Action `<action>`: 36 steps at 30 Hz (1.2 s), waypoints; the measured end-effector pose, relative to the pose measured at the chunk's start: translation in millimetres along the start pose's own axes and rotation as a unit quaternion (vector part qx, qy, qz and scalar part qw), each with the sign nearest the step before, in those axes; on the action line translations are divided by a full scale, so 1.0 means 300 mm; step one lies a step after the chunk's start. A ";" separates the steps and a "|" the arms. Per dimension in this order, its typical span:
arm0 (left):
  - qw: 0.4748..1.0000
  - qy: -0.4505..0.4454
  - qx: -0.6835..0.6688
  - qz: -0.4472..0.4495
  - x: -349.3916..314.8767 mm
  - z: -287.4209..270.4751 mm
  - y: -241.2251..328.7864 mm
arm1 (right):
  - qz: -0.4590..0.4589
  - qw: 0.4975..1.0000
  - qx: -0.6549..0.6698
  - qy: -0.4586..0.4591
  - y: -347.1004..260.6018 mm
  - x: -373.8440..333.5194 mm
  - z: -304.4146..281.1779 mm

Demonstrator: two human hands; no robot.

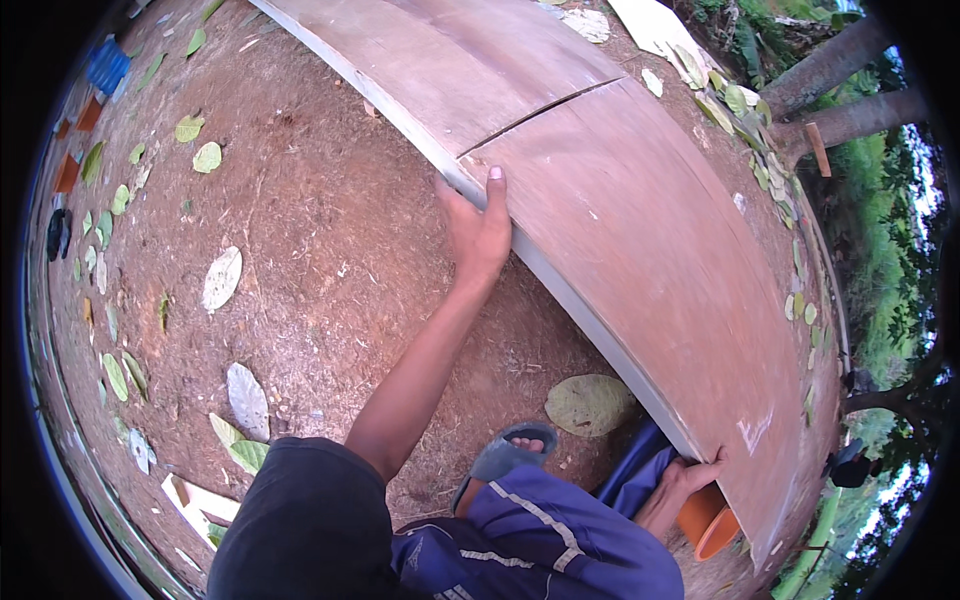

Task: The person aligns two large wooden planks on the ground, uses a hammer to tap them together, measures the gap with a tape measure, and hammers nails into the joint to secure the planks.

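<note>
A long, reddish-brown wooden panel [620, 250] with a pale edge slants across the view from the upper middle to the lower right. A dark gap runs across it near its far part. My left hand [482, 228] grips the near edge beside that gap, thumb on the top face and fingers going under, partly hidden. At the panel's lower right end, my right hand [684, 484] is closed round the same edge, its thumb on top and its other fingers mostly out of sight. An orange container [716, 530] shows just below the panel's end, beside my right hand.
Brown earth ground [300, 260] is strewn with large leaves [222, 279]. My sandalled foot [512, 450] stands near the panel. Tree trunks [830, 70] rise at the upper right. A blue object [107, 66] and orange pieces [67, 173] lie at the far left.
</note>
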State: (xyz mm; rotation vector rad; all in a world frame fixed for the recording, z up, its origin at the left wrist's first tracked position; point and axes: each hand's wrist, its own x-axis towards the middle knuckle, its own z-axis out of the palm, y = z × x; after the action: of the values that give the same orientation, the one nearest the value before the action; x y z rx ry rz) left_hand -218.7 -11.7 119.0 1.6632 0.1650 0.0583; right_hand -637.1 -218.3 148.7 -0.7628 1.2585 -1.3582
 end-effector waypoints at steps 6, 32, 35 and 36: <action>0.996 0.041 -0.072 -0.041 -0.086 0.080 0.046 | -0.006 1.000 -0.019 -0.009 -0.005 0.026 -0.017; 0.670 -0.202 -0.516 -0.493 -0.729 0.215 -0.005 | 0.005 0.998 0.052 0.022 -0.012 -0.037 0.057; 0.678 -0.218 -0.510 -0.483 -0.738 0.205 0.014 | 0.013 0.994 0.091 0.052 -0.006 -0.018 0.012; 0.682 -0.217 -0.511 -0.476 -0.740 0.218 0.025 | 0.026 0.994 0.100 0.033 -0.020 -0.008 0.006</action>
State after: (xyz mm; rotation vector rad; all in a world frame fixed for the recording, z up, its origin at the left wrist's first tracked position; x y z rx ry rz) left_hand -428.7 -108.5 133.4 0.2763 0.5090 -0.8901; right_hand -636.4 -217.3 155.3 -0.5462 1.1654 -1.4515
